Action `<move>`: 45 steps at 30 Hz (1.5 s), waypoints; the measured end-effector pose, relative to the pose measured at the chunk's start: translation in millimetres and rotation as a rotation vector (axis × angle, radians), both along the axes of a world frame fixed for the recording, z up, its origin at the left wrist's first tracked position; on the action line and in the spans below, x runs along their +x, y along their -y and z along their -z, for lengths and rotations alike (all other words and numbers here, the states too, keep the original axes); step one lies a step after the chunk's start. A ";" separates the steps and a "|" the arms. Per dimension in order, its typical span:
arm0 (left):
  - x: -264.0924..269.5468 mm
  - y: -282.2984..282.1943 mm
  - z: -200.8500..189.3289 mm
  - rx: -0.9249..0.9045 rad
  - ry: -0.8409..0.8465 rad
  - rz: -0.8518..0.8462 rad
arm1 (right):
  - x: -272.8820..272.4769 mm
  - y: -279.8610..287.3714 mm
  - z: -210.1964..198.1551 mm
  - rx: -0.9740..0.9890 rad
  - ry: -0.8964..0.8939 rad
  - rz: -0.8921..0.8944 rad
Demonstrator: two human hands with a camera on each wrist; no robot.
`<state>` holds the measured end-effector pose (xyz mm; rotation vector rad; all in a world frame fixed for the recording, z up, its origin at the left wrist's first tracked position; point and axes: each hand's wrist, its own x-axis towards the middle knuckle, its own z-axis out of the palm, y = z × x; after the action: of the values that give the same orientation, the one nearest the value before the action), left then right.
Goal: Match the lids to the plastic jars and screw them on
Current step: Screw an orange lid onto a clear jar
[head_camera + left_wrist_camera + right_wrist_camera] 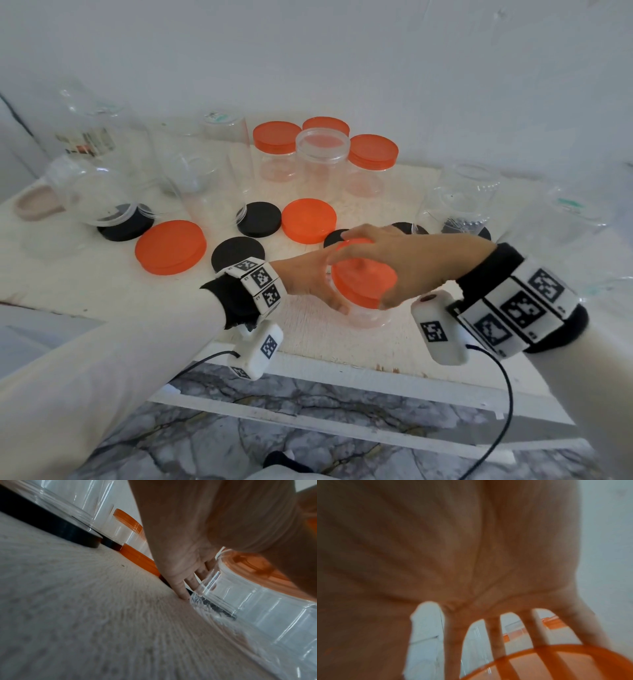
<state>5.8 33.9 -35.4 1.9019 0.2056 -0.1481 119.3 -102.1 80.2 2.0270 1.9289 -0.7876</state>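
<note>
A small clear plastic jar stands near the table's front edge, with an orange lid on its mouth. My left hand grips the jar's side from the left, its fingers curled round the wall of the jar down to the table. My right hand comes from the right and holds the lid from above. Its fingers spread over the rim of the lid. How far the lid is threaded on is hidden.
Two loose orange lids and several black lids lie on the white table. Orange-capped jars and a clear-lidded jar stand at the back. Open clear jars crowd both sides.
</note>
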 end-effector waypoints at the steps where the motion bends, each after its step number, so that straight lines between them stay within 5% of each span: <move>1: -0.2 0.8 -1.3 -0.010 0.000 -0.002 | -0.4 1.0 1.9 0.031 0.017 0.029; 6: 1.0 1.2 -0.7 -0.040 -0.018 -0.009 | -11.2 -3.0 8.4 0.186 0.386 0.160; 12: -1.2 1.2 -3.5 -0.008 -0.018 -0.012 | -3.2 -3.9 -6.5 -0.040 0.048 -0.018; 20: 0.9 1.5 -2.2 0.011 -0.017 -0.010 | -14.5 -3.7 10.7 0.198 0.352 0.129; 26: -1.5 3.1 -4.4 0.021 -0.012 -0.010 | 2.1 -0.1 1.0 -0.004 0.010 0.001; 33: -0.6 3.4 -4.2 0.029 -0.031 -0.028 | -8.7 -0.1 12.5 0.212 0.325 0.095; 39: -0.5 2.3 -3.2 0.006 -0.031 -0.031 | 1.3 1.5 5.0 0.028 0.023 -0.004; 45: -1.5 4.6 -6.7 -0.001 -0.018 -0.028 | 1.7 -0.9 7.3 0.166 0.126 0.008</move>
<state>4.2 29.3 -28.7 1.8960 0.2441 -0.1467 121.0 -101.3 72.9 2.1234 1.9745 -0.5027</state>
